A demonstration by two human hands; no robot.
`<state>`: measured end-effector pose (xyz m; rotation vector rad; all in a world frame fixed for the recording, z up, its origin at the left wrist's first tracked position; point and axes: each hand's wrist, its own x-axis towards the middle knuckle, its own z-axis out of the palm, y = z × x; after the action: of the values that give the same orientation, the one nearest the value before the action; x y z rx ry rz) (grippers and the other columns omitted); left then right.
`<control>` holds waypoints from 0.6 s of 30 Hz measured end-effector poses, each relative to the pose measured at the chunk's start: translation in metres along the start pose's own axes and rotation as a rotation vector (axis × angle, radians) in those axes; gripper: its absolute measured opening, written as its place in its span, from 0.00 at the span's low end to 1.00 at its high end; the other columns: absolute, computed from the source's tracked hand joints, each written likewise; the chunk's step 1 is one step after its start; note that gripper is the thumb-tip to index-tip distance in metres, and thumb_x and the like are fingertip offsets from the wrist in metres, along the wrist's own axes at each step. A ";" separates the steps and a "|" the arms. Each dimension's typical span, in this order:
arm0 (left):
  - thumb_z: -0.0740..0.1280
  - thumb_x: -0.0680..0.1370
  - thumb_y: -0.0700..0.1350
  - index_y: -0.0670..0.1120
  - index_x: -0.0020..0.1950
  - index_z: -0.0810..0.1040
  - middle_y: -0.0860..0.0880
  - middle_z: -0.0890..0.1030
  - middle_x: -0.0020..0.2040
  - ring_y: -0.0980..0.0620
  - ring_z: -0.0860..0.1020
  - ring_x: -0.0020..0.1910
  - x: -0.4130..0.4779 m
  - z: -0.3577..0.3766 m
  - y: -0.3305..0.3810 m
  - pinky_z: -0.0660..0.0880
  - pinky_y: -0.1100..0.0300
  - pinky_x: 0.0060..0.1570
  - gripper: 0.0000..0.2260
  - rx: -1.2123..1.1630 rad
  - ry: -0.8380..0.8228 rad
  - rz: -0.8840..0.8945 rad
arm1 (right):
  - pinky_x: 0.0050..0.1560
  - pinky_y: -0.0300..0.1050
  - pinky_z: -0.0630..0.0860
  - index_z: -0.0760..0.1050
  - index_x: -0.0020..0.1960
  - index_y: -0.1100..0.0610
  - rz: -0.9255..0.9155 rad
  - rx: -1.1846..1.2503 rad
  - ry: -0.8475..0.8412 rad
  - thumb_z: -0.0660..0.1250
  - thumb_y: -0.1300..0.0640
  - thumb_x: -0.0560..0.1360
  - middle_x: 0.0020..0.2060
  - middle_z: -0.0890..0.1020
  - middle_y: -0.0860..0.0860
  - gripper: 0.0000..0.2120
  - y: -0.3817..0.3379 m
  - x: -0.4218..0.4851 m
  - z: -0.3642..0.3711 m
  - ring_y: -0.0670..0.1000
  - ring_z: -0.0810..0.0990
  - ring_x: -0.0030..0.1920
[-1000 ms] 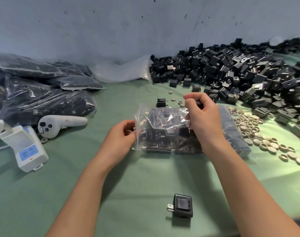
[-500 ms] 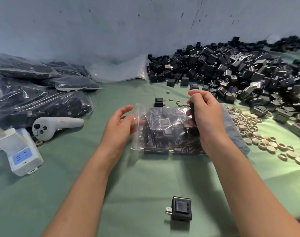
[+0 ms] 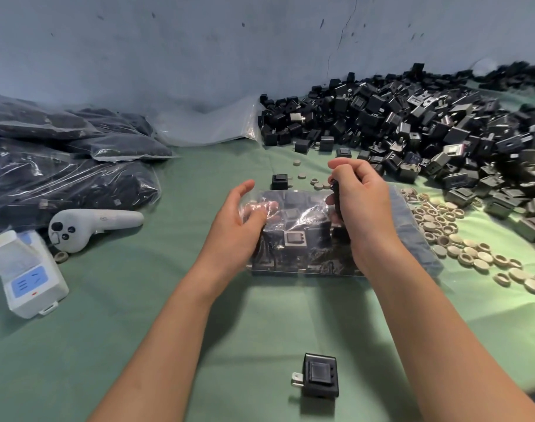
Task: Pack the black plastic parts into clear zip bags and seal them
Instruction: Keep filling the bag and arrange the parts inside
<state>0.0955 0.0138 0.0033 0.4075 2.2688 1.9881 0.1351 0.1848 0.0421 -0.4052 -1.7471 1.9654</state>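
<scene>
Now pinching black part (image 3: pixel 336 194) in R hand (image 3: pixel 362 205) at top edge of zip bag (image 3: pixel 302 260); L hand (image 3: pixel 234 226) loose, spread wide, touching bag's left side.

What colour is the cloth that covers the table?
The cloth is a muted green, shown best in the head view.

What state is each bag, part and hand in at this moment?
clear zip bag, part-filled, lying flat, seemingly unsealed
left hand, fingers under the bag's plastic, thumb raised
right hand, pinching a black part over the bag
pile of black parts, loose, unbagged
lone black part, lying alone, unbagged
bags at left, full, stacked
</scene>
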 end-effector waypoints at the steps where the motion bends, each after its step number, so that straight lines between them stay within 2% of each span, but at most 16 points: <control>1: 0.64 0.82 0.44 0.55 0.72 0.68 0.49 0.82 0.58 0.56 0.80 0.55 0.000 0.000 0.001 0.76 0.65 0.57 0.19 0.006 0.012 -0.004 | 0.28 0.37 0.69 0.78 0.51 0.50 0.010 0.010 -0.009 0.61 0.58 0.79 0.38 0.75 0.47 0.08 -0.001 0.000 -0.001 0.46 0.73 0.33; 2: 0.65 0.82 0.45 0.55 0.71 0.69 0.49 0.82 0.57 0.55 0.80 0.52 -0.001 -0.001 0.003 0.75 0.66 0.55 0.18 0.021 0.042 -0.008 | 0.28 0.38 0.69 0.78 0.53 0.50 0.029 0.029 -0.024 0.61 0.58 0.79 0.38 0.75 0.47 0.08 -0.002 0.001 -0.001 0.45 0.74 0.32; 4: 0.64 0.82 0.48 0.55 0.68 0.71 0.50 0.83 0.49 0.55 0.77 0.41 -0.002 -0.003 0.009 0.75 0.68 0.43 0.14 0.058 0.180 -0.003 | 0.28 0.39 0.70 0.76 0.56 0.51 0.067 0.076 -0.077 0.60 0.60 0.78 0.41 0.75 0.48 0.11 -0.004 0.001 -0.002 0.43 0.75 0.31; 6: 0.63 0.82 0.48 0.52 0.65 0.72 0.53 0.80 0.47 0.58 0.76 0.39 -0.001 -0.008 0.017 0.72 0.66 0.43 0.12 0.147 0.389 0.088 | 0.27 0.39 0.71 0.74 0.61 0.51 0.060 0.076 -0.148 0.59 0.61 0.79 0.44 0.75 0.50 0.13 -0.006 0.002 -0.003 0.43 0.77 0.33; 8: 0.63 0.82 0.48 0.51 0.62 0.75 0.56 0.78 0.47 0.62 0.76 0.42 -0.004 -0.012 0.029 0.71 0.68 0.45 0.09 0.230 0.476 0.222 | 0.29 0.38 0.73 0.69 0.67 0.50 0.004 0.003 -0.245 0.62 0.59 0.81 0.48 0.78 0.50 0.16 -0.005 0.001 -0.003 0.44 0.81 0.36; 10: 0.63 0.82 0.50 0.54 0.57 0.77 0.56 0.80 0.46 0.61 0.79 0.42 -0.008 -0.008 0.042 0.73 0.69 0.43 0.06 0.165 0.344 0.277 | 0.33 0.37 0.76 0.66 0.71 0.48 -0.107 -0.139 -0.313 0.68 0.53 0.80 0.52 0.81 0.49 0.22 -0.002 -0.001 -0.001 0.46 0.84 0.38; 13: 0.64 0.82 0.51 0.55 0.56 0.78 0.53 0.82 0.47 0.58 0.82 0.42 -0.016 0.006 0.053 0.76 0.67 0.41 0.05 -0.004 0.088 0.220 | 0.36 0.36 0.76 0.69 0.65 0.45 -0.318 -0.360 -0.320 0.74 0.49 0.75 0.52 0.83 0.43 0.22 0.004 -0.006 0.007 0.46 0.82 0.36; 16: 0.67 0.80 0.45 0.50 0.57 0.78 0.51 0.82 0.49 0.57 0.82 0.45 -0.017 0.011 0.054 0.79 0.61 0.46 0.06 -0.054 0.025 0.159 | 0.33 0.33 0.73 0.74 0.60 0.46 -0.431 -0.415 -0.276 0.75 0.46 0.73 0.48 0.84 0.39 0.18 0.007 -0.010 0.011 0.42 0.80 0.33; 18: 0.67 0.80 0.42 0.49 0.56 0.77 0.49 0.83 0.50 0.54 0.83 0.47 -0.016 0.008 0.053 0.80 0.58 0.49 0.06 -0.208 -0.005 0.086 | 0.35 0.34 0.74 0.76 0.60 0.45 -0.456 -0.405 -0.281 0.75 0.45 0.73 0.47 0.84 0.39 0.18 0.007 -0.010 0.013 0.43 0.80 0.34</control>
<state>0.1203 0.0232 0.0530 0.4951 2.0458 2.2335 0.1355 0.1680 0.0358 0.1471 -2.1862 1.3972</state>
